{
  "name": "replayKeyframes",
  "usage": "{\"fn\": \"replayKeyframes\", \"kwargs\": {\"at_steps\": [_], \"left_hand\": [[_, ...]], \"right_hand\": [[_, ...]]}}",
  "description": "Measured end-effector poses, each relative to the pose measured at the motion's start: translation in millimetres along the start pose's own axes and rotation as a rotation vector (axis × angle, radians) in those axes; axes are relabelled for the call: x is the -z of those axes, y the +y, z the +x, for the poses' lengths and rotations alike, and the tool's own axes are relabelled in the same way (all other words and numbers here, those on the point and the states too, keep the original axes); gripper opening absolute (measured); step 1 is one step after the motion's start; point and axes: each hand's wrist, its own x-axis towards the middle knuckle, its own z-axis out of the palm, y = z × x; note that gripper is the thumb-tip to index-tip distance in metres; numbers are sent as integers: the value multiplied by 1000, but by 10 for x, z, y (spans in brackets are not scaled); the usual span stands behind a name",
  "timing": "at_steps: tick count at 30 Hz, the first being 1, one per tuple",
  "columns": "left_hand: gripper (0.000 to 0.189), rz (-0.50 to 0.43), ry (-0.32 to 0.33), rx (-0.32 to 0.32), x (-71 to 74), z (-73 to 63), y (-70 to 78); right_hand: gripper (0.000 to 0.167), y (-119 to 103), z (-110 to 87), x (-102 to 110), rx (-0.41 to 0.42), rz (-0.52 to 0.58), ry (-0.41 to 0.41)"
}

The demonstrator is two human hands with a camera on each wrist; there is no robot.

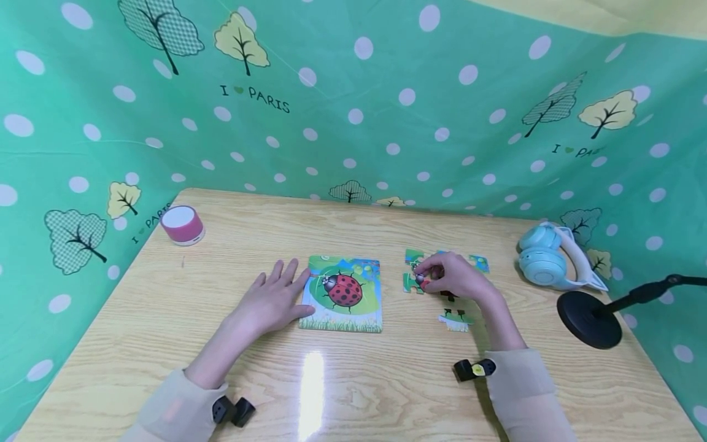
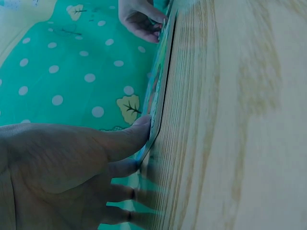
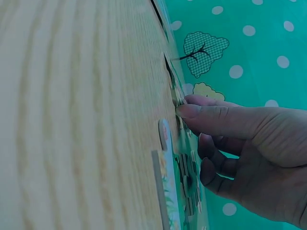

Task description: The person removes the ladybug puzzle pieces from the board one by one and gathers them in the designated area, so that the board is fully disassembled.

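Observation:
A square ladybug puzzle board [image 1: 367,307] lies flat on the table, its picture whole. My left hand [image 1: 270,302] spreads its fingers at the board's left side; in the left wrist view the thumb [image 2: 129,139] touches its edge. To the right of the board, my right hand [image 1: 461,276] pinches a puzzle piece [image 1: 421,282] with red and dark print between thumb and forefinger, low among other pieces. Around it lie a green corner piece [image 1: 413,256], a blue-green piece [image 1: 479,264] and a grass-edged piece [image 1: 457,321]. The hand partly covers several pieces.
A pink cylindrical speaker [image 1: 183,227] stands at the back left of the wooden table [image 1: 353,393]. Light-blue cat-ear headphones [image 1: 544,261] and a black round stand base [image 1: 590,320] are at the right. A green dotted cloth [image 1: 353,123] hangs behind.

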Motion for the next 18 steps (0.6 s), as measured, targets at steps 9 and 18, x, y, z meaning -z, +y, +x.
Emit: {"fn": "replayKeyframes", "kwargs": {"at_steps": [9, 18], "left_hand": [[78, 2, 11, -7, 4, -1, 4], [78, 10, 2, -1, -2, 4, 11]], "right_hand": [[28, 6, 7, 2, -8, 1, -3], [30, 4, 15, 7, -14, -7, -4]]}}
